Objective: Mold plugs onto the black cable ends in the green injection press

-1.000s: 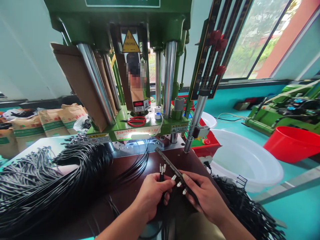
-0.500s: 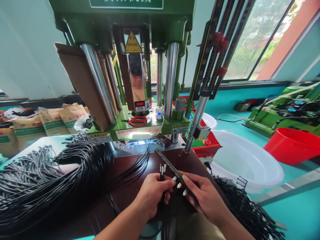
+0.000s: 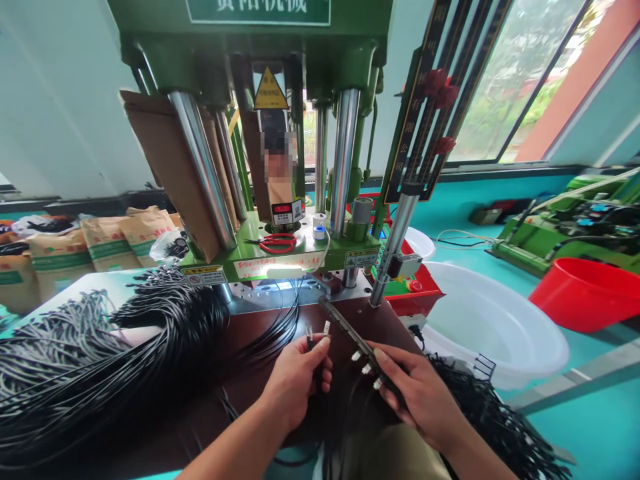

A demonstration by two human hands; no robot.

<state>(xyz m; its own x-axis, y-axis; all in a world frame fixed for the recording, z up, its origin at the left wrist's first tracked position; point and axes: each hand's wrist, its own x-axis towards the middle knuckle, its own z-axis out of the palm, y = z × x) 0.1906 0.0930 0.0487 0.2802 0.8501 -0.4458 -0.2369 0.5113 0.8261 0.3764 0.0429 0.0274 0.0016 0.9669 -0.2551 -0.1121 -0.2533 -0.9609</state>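
Observation:
My left hand (image 3: 300, 377) is closed around a few black cables, whose metal-tipped ends (image 3: 309, 331) and one white connector (image 3: 327, 327) stick up past the thumb. In my right hand (image 3: 417, 387) is a long dark metal bar (image 3: 345, 325), gripped at its near end and slanting up to the left over the table. Several white connectors (image 3: 367, 368) sit along the bar's lower edge near my right thumb, with thin cables trailing down from them. A small gap separates the left hand's cables from the bar.
A green press (image 3: 250, 47) stands ahead, red-handled pliers (image 3: 277, 243) on its bed. A large bundle of black cables (image 3: 165, 333) covers the left of the brown table (image 3: 270, 373). To the right are a white tub (image 3: 500, 333), a red basin (image 3: 590, 293) and piled black pieces (image 3: 485, 407).
My left hand has drawn left, away from the bar, with its cables. The right hand and bar have shifted slightly right. Another connector at the bar now shows free of my left fingers.

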